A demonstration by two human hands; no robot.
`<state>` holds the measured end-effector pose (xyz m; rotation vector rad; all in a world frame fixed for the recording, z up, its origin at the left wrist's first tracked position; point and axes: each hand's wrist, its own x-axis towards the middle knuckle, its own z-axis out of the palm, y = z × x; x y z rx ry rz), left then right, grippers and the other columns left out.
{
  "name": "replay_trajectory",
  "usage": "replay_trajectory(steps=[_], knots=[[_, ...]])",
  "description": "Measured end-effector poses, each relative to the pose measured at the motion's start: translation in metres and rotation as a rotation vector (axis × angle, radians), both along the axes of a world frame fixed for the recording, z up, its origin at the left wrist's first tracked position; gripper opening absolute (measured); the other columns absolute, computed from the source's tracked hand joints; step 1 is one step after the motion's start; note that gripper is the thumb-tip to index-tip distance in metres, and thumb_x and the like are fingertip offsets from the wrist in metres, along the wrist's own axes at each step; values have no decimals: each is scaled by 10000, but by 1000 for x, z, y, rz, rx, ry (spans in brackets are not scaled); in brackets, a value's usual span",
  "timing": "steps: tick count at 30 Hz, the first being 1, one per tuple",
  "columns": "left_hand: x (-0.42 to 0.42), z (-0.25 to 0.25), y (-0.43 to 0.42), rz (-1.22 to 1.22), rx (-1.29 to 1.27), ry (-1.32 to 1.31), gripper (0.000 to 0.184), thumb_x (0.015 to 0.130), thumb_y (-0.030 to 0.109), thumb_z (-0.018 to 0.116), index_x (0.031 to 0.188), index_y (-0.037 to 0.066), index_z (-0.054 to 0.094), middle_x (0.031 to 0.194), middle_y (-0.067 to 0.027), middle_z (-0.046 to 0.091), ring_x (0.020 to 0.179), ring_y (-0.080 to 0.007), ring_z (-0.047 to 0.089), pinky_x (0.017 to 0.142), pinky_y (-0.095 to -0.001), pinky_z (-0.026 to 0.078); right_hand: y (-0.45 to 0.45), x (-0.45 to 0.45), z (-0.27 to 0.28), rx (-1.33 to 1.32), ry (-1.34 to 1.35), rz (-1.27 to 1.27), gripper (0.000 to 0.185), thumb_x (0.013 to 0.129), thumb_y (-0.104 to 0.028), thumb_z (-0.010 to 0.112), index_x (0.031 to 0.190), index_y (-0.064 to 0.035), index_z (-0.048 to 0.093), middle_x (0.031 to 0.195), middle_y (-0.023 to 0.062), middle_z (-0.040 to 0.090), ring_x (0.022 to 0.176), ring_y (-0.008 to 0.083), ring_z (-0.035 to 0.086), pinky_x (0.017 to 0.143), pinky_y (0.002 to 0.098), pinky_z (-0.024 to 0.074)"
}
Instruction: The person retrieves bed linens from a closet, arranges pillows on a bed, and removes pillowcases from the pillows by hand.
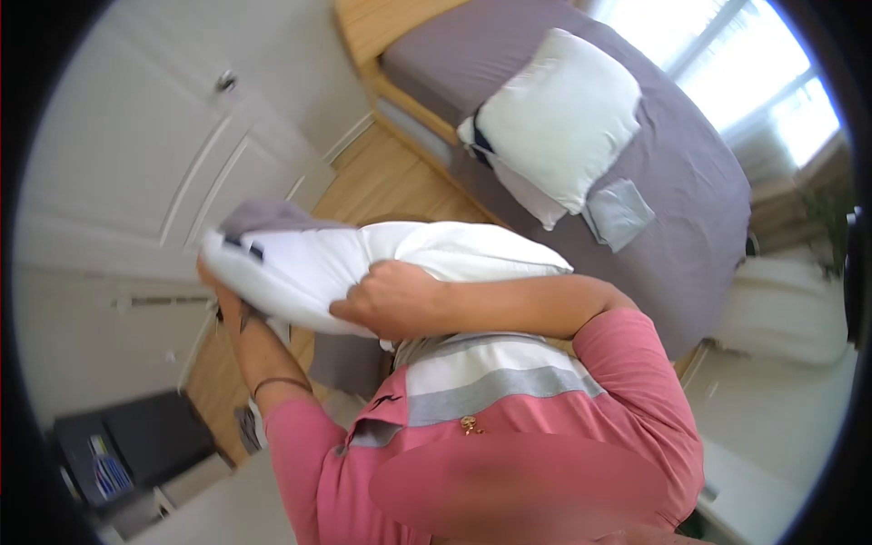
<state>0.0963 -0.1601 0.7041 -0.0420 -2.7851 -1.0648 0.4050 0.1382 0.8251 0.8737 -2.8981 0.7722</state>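
Observation:
A white pillow [454, 241] is held across the front of my body, above the floor. My right hand [395, 300] is closed in a fist on its near side, gripping the fabric. My left hand [207, 272] holds the far left end from beneath; most of its fingers are hidden behind the pillow. Grey-mauve cloth [272, 216] hangs over that left end, somewhat blurred. A dark label [245, 247] shows on the pillow near my left hand.
A bed [672, 209] with a mauve sheet and wooden frame stands ahead to the right. On it lie a white pillow [563, 118] and a folded light grey cloth [619, 213]. A white door [136, 136] is at left, and a dark case [136, 445] at lower left.

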Motion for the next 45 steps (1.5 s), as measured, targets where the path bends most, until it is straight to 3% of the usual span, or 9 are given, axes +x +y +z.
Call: replay_trajectory(steps=[8,12,15,22,29,32,37,39,45], knots=[[16,-110,85,-141,-106,-323,430,763,359,523,1022,29,616,1013,-178,604,982,-346,556,857,-412,412,121,67,38,-153,-37,-491,357,560,-41,629,912,-71,575,686,137,586,678,328,586,571,411,444],[9,-164,117,-166,-267,-439,471,734,373,551,1031,11,605,1039,-195,589,1003,-351,545,868,-413,410,205,124,77,-373,-128,-865,445,596,-93,677,1026,-25,583,901,174,610,876,281,588,793,345,438],[8,-182,132,-140,-349,-499,505,713,383,572,1038,-2,597,1058,-207,578,1018,-354,538,876,-414,408,289,211,116,-125,50,-1760,528,684,-264,646,1126,-7,511,1124,176,482,1015,296,481,891,325,361],[73,-247,125,-13,-344,-577,591,662,407,621,1054,-34,578,1103,-237,551,1055,-363,520,894,-416,403,463,342,164,257,790,-2037,431,720,-281,642,1014,34,619,982,172,631,896,259,592,844,339,421],[198,-216,203,157,-151,-691,561,547,393,741,852,-66,638,926,-262,607,883,-324,615,760,-394,476,708,287,-58,1089,471,-1743,479,746,-402,572,1070,-50,552,795,129,637,655,328,615,526,443,486],[238,-228,203,243,-86,-796,580,564,391,738,903,-66,627,952,-263,601,872,-324,619,739,-393,487,732,275,-166,1064,109,-1620,473,782,-418,568,1084,-55,545,952,167,602,877,330,582,731,450,467],[282,-221,208,616,156,-933,545,653,338,710,1013,-52,587,1033,-234,586,863,-341,607,667,-412,518,725,176,-236,113,-95,-1778,424,801,-348,592,1083,-34,555,1110,170,528,1019,305,510,832,414,418],[290,-238,194,745,794,-1005,593,713,322,684,1190,61,448,1158,-115,480,977,-284,517,698,-433,519,689,123,-233,105,6,-1704,406,802,-326,595,1077,-28,558,1097,167,536,1011,303,515,841,407,414],[251,-220,44,1196,1212,-472,525,724,309,683,1171,116,488,1169,-96,449,958,-220,478,606,-356,536,572,-7,-176,-58,259,-1472,337,800,-221,609,1063,-15,565,1036,133,573,960,257,542,826,367,421]])
